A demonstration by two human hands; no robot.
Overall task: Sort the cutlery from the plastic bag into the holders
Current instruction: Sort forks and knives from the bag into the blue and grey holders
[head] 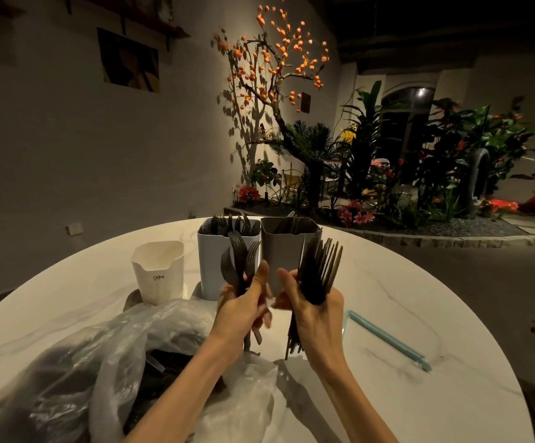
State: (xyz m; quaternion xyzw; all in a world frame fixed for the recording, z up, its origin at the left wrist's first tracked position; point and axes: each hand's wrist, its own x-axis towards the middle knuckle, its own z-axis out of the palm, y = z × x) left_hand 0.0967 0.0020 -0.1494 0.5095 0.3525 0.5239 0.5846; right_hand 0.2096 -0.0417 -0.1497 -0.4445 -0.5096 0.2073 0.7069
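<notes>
**Forks upright in both hands, holders straight ahead**

Bag (pixel 106 362) first, far left on the bench (pixel 419 308), crumpled, dark cutlery showing through it. Beyond it sits the white cup (pixel 159 273), then the pale blue holder (pixel 213 263) already bristling with forks, then the grey holder (pixel 287 251). Left hand (pixel 243 311) has fingers curled round a small bunch of forks (pixel 239 266), tines up, handles pointing down, directly in front of the blue holder. Right hand (pixel 315 311) grips a thicker fan of forks (pixel 318 270), also upright, just before the grey holder. Left looks nearer the fork holder; I'd guess a short forward reach drops them in.
</notes>
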